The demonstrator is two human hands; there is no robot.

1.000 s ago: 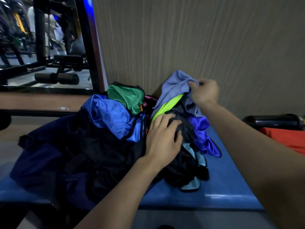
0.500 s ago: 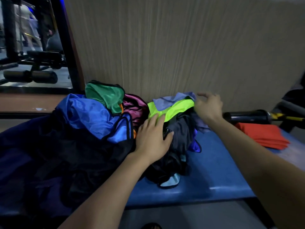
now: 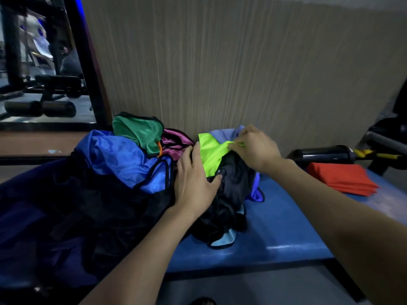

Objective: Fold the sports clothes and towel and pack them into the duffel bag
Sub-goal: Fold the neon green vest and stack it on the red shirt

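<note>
A heap of sports clothes lies on a blue bench [image 3: 286, 230]: a blue garment [image 3: 123, 159], a green one [image 3: 138, 130], a magenta one [image 3: 174, 139], a neon yellow-green garment [image 3: 211, 155], a lavender one [image 3: 224, 134] and black pieces [image 3: 233, 190]. My left hand [image 3: 193, 181] rests flat on the black clothes with fingers spread. At the heap's top right, my right hand [image 3: 253, 146] pinches the neon garment's edge. A dark navy duffel bag [image 3: 44, 216] lies at the left, its opening hard to make out. A folded red-orange cloth [image 3: 343, 179] sits on the bench at the right.
A black bottle [image 3: 321, 154] lies behind the red-orange cloth against the wood-grain wall [image 3: 220, 62]. Gym equipment shows in a mirror [image 3: 39, 84] at the far left. Dark equipment stands at the right edge.
My right hand let go of the lavender garment, which dropped onto the heap, and now pinches the neon garment. My left hand stayed on the black clothes. The view shifted right.
</note>
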